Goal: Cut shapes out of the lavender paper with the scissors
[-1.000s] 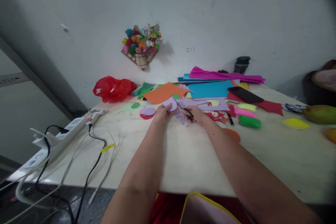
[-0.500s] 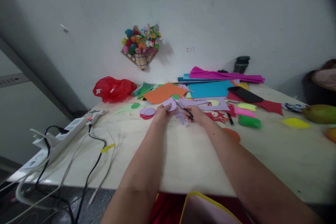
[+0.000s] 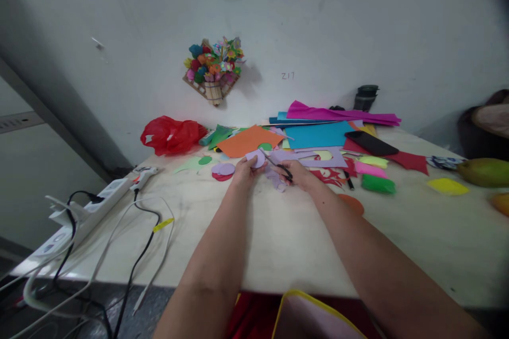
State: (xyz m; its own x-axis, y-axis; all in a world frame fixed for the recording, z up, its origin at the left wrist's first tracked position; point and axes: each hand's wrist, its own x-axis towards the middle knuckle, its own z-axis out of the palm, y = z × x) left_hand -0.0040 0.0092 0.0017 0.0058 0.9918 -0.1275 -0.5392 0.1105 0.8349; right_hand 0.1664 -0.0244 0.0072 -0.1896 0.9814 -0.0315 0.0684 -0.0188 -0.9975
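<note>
Between the fingers of my left hand point(image 3: 245, 170) is a small piece of lilac craft sheet point(image 3: 255, 158) with a rounded edge. My right hand point(image 3: 297, 174) grips black-handled scissors point(image 3: 284, 171), whose blades point left at the lilac piece. Whether the blades touch it is too small to tell. Curled lilac offcuts point(image 3: 276, 180) hang or lie just below the scissors. Left of my left hand, lilac discs point(image 3: 226, 169) rest partly over red ones point(image 3: 223, 177) on the table point(image 3: 286, 243).
Behind my hands lie an orange sheet point(image 3: 250, 141), a blue sheet point(image 3: 314, 136) and a lilac sheet with cut-outs point(image 3: 338, 158). A phone point(image 3: 371, 143) rests at right. A red plastic bag point(image 3: 173, 135) and a power strip point(image 3: 91, 209) with cables are at left.
The lilac piece has turned slightly in my left hand, and its rounded edge shows differently beside the blades. My right hand and the scissors stay in nearly the same place.
</note>
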